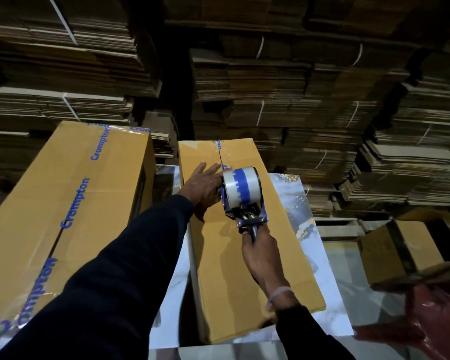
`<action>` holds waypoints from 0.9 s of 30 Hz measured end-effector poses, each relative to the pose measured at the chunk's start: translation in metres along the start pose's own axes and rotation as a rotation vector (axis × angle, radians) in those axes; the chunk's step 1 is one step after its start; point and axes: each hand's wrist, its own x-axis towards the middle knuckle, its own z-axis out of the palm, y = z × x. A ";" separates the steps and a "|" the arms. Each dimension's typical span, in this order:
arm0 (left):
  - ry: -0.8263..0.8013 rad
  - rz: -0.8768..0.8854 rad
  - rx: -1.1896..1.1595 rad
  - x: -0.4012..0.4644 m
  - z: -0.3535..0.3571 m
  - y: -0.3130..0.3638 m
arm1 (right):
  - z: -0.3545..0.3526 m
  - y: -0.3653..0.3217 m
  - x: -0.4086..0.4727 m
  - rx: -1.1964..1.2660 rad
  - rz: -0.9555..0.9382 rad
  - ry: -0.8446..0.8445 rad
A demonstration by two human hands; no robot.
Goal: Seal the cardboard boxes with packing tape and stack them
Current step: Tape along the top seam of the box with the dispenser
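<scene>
A long brown cardboard box [276, 224] lies lengthwise in front of me on a marbled white table [346, 289]. My right hand [257, 250] grips the handle of a blue tape dispenser [242, 193] that carries a clear roll with blue print. The roll stands on the box top near the far end, over the centre seam. My left hand [203, 185] lies flat with straight fingers on the box top, just left of the roll. A short strip of tape shows on the seam at the far end. To the left stands a bigger sealed box [70, 201] with printed tape along its top.
Tall stacks of flattened cardboard [283, 100] fill the whole background. At the right an open small carton [411, 245] sits tilted, with a red plastic object [437, 323] below it. A dark gap separates the two boxes.
</scene>
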 end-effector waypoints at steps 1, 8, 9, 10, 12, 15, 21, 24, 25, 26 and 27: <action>-0.004 0.004 0.002 0.001 0.002 -0.001 | -0.001 0.003 -0.006 0.002 -0.004 -0.001; -0.027 -0.002 -0.013 0.003 0.002 -0.004 | -0.011 0.034 -0.059 0.021 -0.015 0.020; -0.022 -0.004 -0.018 0.002 0.002 -0.004 | -0.013 0.039 -0.067 0.021 -0.006 0.020; -0.023 -0.007 -0.018 0.002 0.003 -0.004 | -0.014 0.045 -0.074 0.023 0.003 0.025; -0.031 -0.007 -0.012 0.002 0.003 -0.002 | -0.015 0.052 -0.087 0.027 0.020 0.037; -0.017 -0.009 -0.043 -0.003 0.002 0.006 | -0.014 0.054 -0.096 0.036 0.024 0.062; -0.022 0.205 -0.113 -0.035 -0.001 0.034 | -0.018 0.048 -0.098 0.055 0.053 0.053; -0.025 0.275 -0.157 -0.051 0.004 0.049 | -0.021 0.045 -0.099 0.067 0.058 0.023; -0.014 0.276 -0.161 -0.054 0.006 0.052 | -0.022 0.044 -0.100 0.066 0.059 0.018; -0.006 0.269 -0.157 -0.056 0.007 0.054 | -0.022 0.043 -0.100 0.063 0.061 0.018; -0.008 0.259 -0.149 -0.057 0.007 0.055 | -0.023 0.043 -0.100 0.062 0.062 0.018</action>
